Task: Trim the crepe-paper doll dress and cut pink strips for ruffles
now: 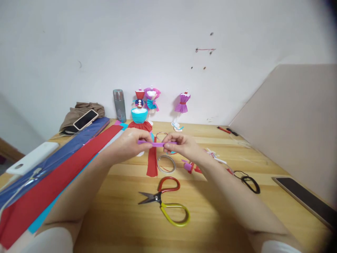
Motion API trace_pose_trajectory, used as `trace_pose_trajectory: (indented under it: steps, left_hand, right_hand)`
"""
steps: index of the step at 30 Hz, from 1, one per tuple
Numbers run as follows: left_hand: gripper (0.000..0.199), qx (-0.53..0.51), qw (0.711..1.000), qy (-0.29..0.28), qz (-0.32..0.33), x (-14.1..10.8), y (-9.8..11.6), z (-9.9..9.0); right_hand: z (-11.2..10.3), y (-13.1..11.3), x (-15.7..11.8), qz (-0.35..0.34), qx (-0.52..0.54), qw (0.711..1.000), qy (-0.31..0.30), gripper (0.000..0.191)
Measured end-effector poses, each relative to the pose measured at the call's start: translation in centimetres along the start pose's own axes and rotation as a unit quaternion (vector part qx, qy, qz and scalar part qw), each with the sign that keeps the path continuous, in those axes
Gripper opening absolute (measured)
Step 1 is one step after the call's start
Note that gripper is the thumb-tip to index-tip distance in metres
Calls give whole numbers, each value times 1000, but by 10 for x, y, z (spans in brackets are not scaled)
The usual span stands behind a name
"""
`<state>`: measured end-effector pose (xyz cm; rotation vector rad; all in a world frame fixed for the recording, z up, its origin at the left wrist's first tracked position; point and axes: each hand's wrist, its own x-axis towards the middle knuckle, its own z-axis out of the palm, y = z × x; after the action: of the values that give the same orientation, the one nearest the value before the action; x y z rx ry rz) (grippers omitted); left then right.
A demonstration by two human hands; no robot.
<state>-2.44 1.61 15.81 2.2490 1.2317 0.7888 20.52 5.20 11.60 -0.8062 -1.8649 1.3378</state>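
Note:
A narrow purple strip is stretched level between my two hands above the table. My left hand pinches its left part, and my right hand pinches the right part between thumb and fingers. Below the strip, a red paper strip lies beside a silvery ring. Scissors with one red and one yellow handle lie with parted blades nearer to me. Purple and red scraps are under my right wrist.
Long red paper and blue sheets cover the left side. Small dressed forms, another purple one and a bottle stand by the wall. A dark-faced phone and a black loop lie right.

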Motion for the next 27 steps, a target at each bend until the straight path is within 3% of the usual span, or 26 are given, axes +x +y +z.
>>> trace_pose_trajectory:
  steps: [5,9,14,27]
  left_hand:
    - [20,37,989,129,-58,3,-14,-19]
    - [21,79,978,178,-71,11,-29,-19]
    - [21,120,969,193,-94,19,-41,-15]
    - [22,204,953,187,-121,25,-54,-14]
  right_hand:
    - [4,0,49,-84,-59,990,100,27]
    - [3,9,80,-142,-106,974,141,20]
    - [1,20,98,-174,-116,967,148,16]
    - [-2,32,108,-183,-121,969,115,14]
